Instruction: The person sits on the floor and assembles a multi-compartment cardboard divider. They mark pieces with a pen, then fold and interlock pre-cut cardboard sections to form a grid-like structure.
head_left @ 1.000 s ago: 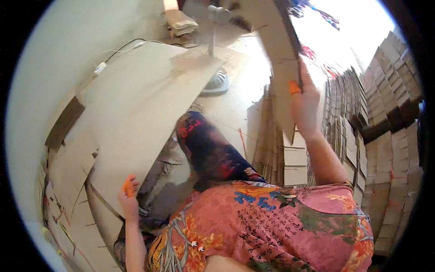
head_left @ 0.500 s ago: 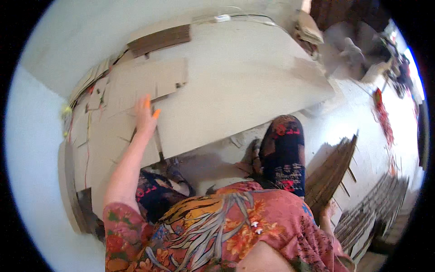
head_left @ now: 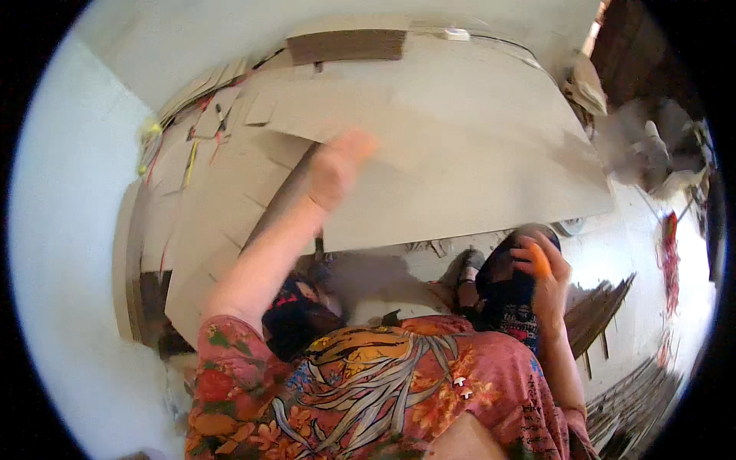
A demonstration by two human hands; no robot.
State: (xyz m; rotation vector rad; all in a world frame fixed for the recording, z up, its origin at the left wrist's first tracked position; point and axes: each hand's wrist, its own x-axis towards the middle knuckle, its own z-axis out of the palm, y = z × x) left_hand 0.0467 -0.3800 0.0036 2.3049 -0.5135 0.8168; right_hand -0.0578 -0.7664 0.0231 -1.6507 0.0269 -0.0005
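My left hand (head_left: 337, 170) is smeared by motion over a slotted beige cardboard sheet (head_left: 326, 107); its fingers are too blurred to read. The sheet is also blurred and lies on a large pale board (head_left: 491, 169). Left of that hand are more flat cardboard pieces with slits (head_left: 207, 222). My right hand (head_left: 548, 276) is raised by my right knee, its fingers loosely bent and apart, with nothing visible in it. Orange covers show on some fingertips.
A brown bundle of cardboard strips (head_left: 345, 47) lies at the far edge. Stacked slotted cardboard (head_left: 598, 314) stands at the right, with more strips (head_left: 636, 406) nearer. Red cord (head_left: 671, 261) hangs at far right. Yellow and red strings (head_left: 190, 162) lie at left.
My left hand has swung right across the board, and the cardboard sheet under it has shifted right. My right hand has risen from beside the stacked cardboard to my knee. The view has shifted too.
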